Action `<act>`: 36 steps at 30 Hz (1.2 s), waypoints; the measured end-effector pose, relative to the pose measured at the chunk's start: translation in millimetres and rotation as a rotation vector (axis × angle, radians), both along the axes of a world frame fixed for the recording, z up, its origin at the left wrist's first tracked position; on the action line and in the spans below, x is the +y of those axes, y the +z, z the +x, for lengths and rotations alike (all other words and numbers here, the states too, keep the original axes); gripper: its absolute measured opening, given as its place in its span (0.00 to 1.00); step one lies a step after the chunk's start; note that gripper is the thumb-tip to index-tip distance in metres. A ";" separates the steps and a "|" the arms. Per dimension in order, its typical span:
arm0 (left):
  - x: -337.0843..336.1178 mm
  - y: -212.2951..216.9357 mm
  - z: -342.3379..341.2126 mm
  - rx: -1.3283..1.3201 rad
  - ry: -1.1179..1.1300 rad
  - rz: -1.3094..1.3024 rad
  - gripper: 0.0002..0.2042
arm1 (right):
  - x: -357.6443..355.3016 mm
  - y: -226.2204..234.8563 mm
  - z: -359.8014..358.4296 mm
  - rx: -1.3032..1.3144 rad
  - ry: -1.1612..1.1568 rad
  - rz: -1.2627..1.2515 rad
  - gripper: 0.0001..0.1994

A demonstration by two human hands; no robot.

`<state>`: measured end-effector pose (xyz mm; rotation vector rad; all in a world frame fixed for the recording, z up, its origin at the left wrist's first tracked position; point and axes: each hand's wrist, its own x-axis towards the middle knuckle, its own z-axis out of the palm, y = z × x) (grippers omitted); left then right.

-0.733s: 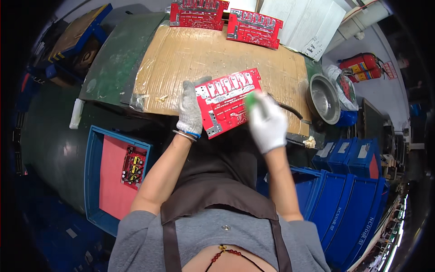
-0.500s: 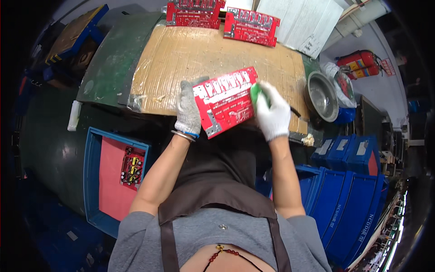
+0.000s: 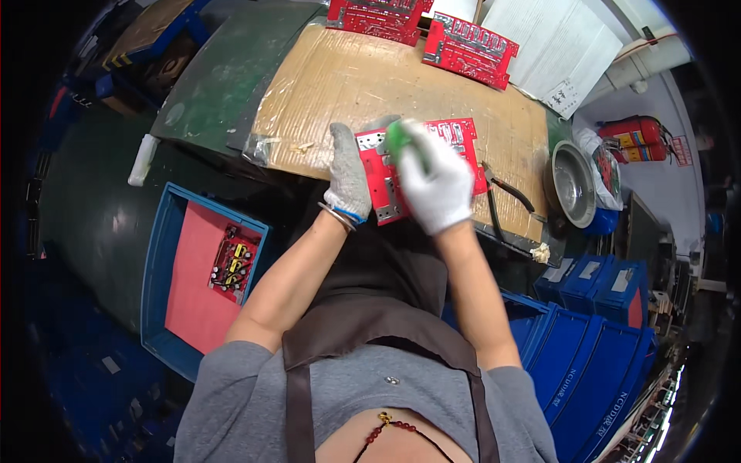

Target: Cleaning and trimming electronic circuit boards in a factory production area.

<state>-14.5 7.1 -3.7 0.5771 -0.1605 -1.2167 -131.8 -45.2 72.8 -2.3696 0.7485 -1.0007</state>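
Note:
My left hand (image 3: 349, 176), in a grey knit glove, holds a red circuit board (image 3: 380, 179) by its left edge, with the thumb on its face. The board is tilted up above the near edge of the cardboard-covered bench, showing silvery solder areas. In a white glove, my right hand (image 3: 438, 184) is closed around a small green thing (image 3: 398, 140), whose kind is blurred. It lies over the upper left part of the board and hides much of the middle. Black-handled pliers (image 3: 505, 193) rest on the cardboard beside my right hand.
Two more red boards, one a circuit board (image 3: 469, 50), stand at the bench's far edge by a white cardboard sheet (image 3: 559, 54). A metal bowl (image 3: 571, 184) sits right. A blue tray (image 3: 158, 274) at lower left holds a populated board (image 3: 233, 264). Blue crates (image 3: 583, 363) stand lower right.
My right hand has swept left across the board with the green thing, from its right edge to its upper left. The pliers show more fully. The whole view has shifted and turned slightly.

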 end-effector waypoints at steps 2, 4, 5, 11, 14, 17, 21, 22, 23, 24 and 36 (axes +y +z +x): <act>0.4 4.5 -0.1 -0.071 0.010 -0.022 0.52 | -20.7 -15.9 -14.0 -0.011 -0.081 0.040 0.14; -8.4 2.3 -0.5 -0.031 -0.001 -0.042 0.52 | 2.8 -21.7 -23.0 -0.054 -0.005 0.044 0.15; -5.9 4.0 -4.1 -0.036 -0.012 -0.062 0.52 | 25.7 -16.1 -16.6 -0.007 0.043 0.019 0.15; -1.1 7.2 0.3 -0.079 0.026 -0.010 0.45 | -24.5 -8.5 8.7 -0.030 -0.043 -0.073 0.14; -3.5 1.2 -0.9 -0.300 0.053 -0.059 0.43 | 9.5 -4.9 12.2 0.007 0.086 -0.083 0.15; -5.5 8.6 -3.8 -0.126 0.080 -0.111 0.35 | -27.4 5.7 23.3 -0.009 0.003 -0.127 0.14; -9.2 1.4 3.5 -0.244 0.077 0.064 0.38 | -61.0 -36.4 -22.3 -0.143 -0.237 -0.065 0.11; -8.4 0.8 4.5 -0.245 0.085 0.068 0.38 | -36.5 -34.3 -21.0 -0.151 -0.223 -0.035 0.11; -7.4 1.4 1.8 -0.359 0.094 0.034 0.39 | -9.1 -18.0 -12.7 -0.092 -0.111 0.020 0.12; -3.9 -0.6 1.7 -0.479 0.107 0.006 0.40 | 16.0 -5.0 2.5 -0.019 -0.041 0.012 0.13; -1.8 -6.6 9.0 -0.624 0.043 0.016 0.44 | 1.4 -25.6 -20.1 -0.114 -0.093 -0.073 0.15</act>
